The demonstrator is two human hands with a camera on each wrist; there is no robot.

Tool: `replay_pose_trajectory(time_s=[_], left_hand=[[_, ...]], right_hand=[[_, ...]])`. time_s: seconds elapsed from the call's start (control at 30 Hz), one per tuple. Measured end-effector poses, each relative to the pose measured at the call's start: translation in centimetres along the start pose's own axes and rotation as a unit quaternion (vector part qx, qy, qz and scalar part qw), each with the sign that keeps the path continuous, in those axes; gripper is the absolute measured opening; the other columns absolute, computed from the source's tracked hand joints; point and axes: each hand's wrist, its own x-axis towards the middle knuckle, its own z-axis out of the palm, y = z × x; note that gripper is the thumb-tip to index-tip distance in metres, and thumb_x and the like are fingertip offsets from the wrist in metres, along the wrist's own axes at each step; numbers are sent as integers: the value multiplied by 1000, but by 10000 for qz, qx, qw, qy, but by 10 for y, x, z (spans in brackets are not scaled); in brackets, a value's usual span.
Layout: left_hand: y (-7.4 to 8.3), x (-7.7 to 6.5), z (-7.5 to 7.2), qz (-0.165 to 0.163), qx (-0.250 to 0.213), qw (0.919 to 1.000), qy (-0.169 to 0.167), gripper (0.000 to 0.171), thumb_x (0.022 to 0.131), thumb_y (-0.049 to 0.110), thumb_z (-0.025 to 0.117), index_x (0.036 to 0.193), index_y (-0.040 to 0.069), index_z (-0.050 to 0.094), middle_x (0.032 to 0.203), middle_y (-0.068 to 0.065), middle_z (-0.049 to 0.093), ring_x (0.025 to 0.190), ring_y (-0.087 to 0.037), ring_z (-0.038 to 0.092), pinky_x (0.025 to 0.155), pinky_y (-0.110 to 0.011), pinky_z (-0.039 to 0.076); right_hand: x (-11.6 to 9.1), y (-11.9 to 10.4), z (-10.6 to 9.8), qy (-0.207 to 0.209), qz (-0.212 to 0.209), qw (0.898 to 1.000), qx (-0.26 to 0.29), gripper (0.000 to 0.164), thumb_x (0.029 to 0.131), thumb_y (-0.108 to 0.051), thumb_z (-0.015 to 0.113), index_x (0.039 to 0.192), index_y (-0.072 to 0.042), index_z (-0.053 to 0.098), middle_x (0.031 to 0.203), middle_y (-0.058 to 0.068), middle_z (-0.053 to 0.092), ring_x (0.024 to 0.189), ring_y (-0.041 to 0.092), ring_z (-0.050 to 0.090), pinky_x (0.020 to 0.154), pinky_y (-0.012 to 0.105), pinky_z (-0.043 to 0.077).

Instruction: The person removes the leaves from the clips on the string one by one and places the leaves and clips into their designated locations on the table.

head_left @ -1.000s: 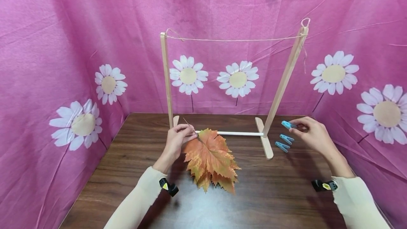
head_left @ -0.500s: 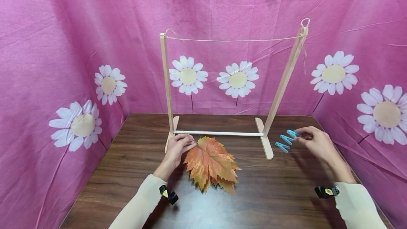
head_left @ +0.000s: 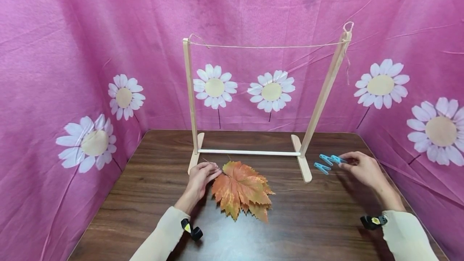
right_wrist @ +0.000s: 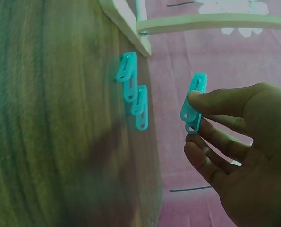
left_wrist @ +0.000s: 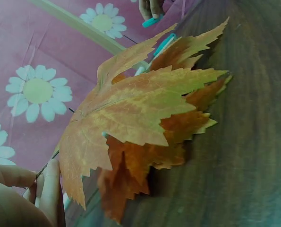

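Observation:
In the head view my left hand pinches the thin stem of an orange and yellow-green maple leaf. The left wrist view shows further leaves under the top leaf; whether their stems are held too is hard to tell. My right hand holds a light-blue clothespin between thumb and fingers, above the table. Beside it, two more blue clothespins lie on the wood; the right wrist view shows that pair apart from the held one.
A wooden stand with two posts and a white crossbar stands behind the leaf. Twine stretches between the post tops. The brown table meets a pink daisy-print cloth at the back and sides.
My left hand has come down and closer, bringing the leaf's stem end with it. My right hand, with its clothespin, has moved closer and slightly to the right.

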Motion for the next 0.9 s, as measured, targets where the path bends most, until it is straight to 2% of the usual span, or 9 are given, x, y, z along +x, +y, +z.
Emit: replay_pose_trajectory(time_s=[0.13, 0.23, 0.37, 0.47, 0.6, 0.73, 0.9], left_hand=[[-6, -1, -3, -87, -37, 9999, 61, 12, 100, -10, 58, 108, -19, 62, 84, -12, 73, 76, -17, 74, 80, -31, 69], [-10, -1, -5, -144, -26, 9999, 87, 10, 99, -11, 58, 106, -18, 62, 83, -11, 72, 75, -17, 74, 80, -30, 69], [-13, -1, -8, -143, 139, 9998, 14, 5, 99, -12, 57, 101, -12, 61, 85, -11, 72, 74, -15, 74, 78, -29, 69], [-13, -1, -10, -140, 410, 9991, -15, 5, 98, -13, 57, 99, -10, 61, 90, -14, 73, 73, -16, 74, 75, -28, 69], [-10, -3, -12, -232, 818, 9964, -32, 9, 97, -12, 60, 105, -16, 61, 91, -16, 74, 69, -16, 74, 71, -30, 69], [-8, -2, -14, -393, 1108, 9930, -144, 13, 99, -7, 62, 108, -17, 60, 79, -13, 72, 63, -16, 73, 65, -30, 69], [-5, -1, -17, -613, 1524, 9859, -311, 14, 102, -1, 63, 103, -15, 61, 67, -10, 68, 55, -15, 71, 58, -28, 67]], right_hand=[[-2, 5, 2, -67, 62, 10000, -40, 24, 87, -17, 88, 106, -6, 80, 98, 16, 77, 77, -13, 50, 65, 18, 46], [-3, 10, 4, -132, 108, 9998, -133, 22, 87, -16, 87, 105, -5, 80, 97, 16, 76, 80, 2, 60, 68, 25, 47], [-6, 16, 7, -335, 230, 9990, -210, 22, 88, -16, 85, 105, -5, 78, 94, 14, 73, 83, 21, 62, 70, 33, 47], [-8, 20, 9, -496, 347, 9980, -191, 23, 89, -17, 85, 106, -4, 78, 89, 10, 72, 80, 19, 58, 69, 32, 45], [-11, 25, 12, -717, 521, 9960, -80, 25, 91, -18, 83, 109, -2, 76, 81, 3, 69, 73, 15, 57, 68, 29, 43], [-13, 27, 15, -819, 582, 9949, -90, 25, 92, -18, 82, 110, -1, 75, 77, -1, 67, 67, 12, 55, 66, 27, 41], [-12, 26, 15, -817, 573, 9949, -148, 24, 93, -17, 81, 109, 0, 75, 82, 4, 69, 72, 15, 54, 66, 29, 41]])
